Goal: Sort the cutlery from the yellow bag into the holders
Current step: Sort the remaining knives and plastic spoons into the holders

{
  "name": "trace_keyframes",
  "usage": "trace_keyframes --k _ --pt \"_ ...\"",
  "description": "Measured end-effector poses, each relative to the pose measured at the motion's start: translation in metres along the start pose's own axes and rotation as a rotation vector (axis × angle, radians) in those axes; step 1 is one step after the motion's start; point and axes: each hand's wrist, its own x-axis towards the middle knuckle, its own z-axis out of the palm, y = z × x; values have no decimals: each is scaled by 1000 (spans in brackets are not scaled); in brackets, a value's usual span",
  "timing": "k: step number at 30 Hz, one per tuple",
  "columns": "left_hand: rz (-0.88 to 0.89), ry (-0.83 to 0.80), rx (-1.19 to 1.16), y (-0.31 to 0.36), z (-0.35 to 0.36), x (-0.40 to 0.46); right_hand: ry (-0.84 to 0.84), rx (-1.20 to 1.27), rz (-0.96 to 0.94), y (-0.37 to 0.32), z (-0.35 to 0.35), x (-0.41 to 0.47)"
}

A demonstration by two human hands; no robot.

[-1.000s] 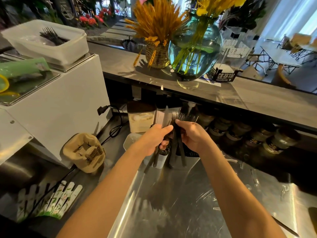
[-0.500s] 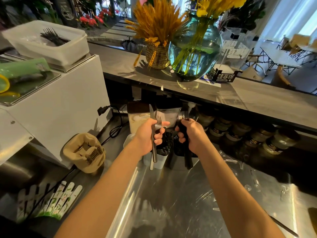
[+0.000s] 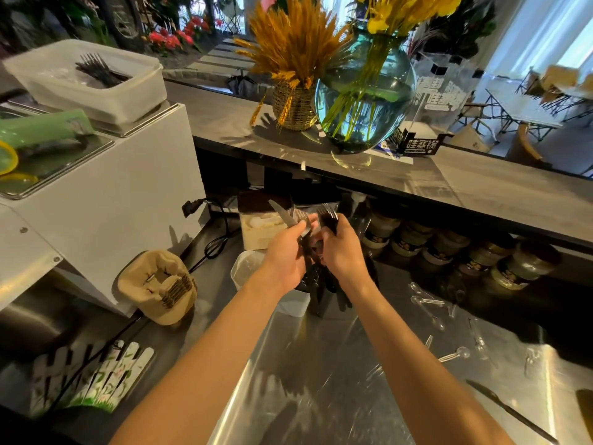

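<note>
Head view, left hand (image 3: 284, 258) gripping a knife (image 3: 284, 215) now tilting leftward, right hand (image 3: 341, 248) clutching dark forks (image 3: 329, 216), both having closed together above the holders (image 3: 296, 303) at the bench's back edge.

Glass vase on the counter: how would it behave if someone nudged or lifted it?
The glass vase is round-bellied and looks well filled with water, so likely heavy for its size. Smooth glass suggests a slippery grip and a fragile body. The tall yellow flowers put weight up high, so a push near the neck might tip it.
</note>
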Motion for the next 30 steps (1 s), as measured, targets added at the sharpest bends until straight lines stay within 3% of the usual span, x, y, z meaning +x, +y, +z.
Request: trace_keyframes --k 7,14,20,26,30 --pt "-52 -54 -104 -7 8 -5 80 -110 -33 4 12 2" --pt "-93 -146 -18 0 2 -2 -119 298 178 3 -5 -4" --pt "-15 -40 -35 6 -12 10 -64 513 141 9 -39 2" --pt "-192 -83 387 -10 4 -2 -174 750 246 2 -62 4" --pt "-265 -176 440 -35 19 -9 -87 924 332 12 -63 9"
